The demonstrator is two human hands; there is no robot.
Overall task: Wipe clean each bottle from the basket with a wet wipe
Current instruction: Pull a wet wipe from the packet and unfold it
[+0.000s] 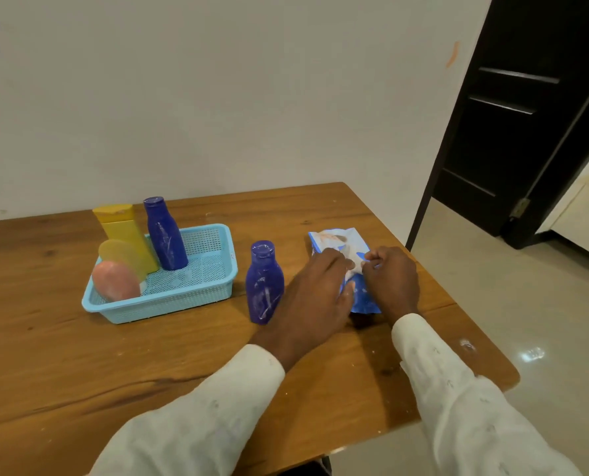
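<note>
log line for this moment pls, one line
stage: getting a wipe | left hand: rests on wipe pack | right hand: pinches at pack opening | blue bottle: upright on table | basket: holds other bottles

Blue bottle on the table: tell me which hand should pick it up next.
Left. The left hand lies right beside the bottle, resting flat on the wipe pack; the right hand pinches at the pack, farther away.
</note>
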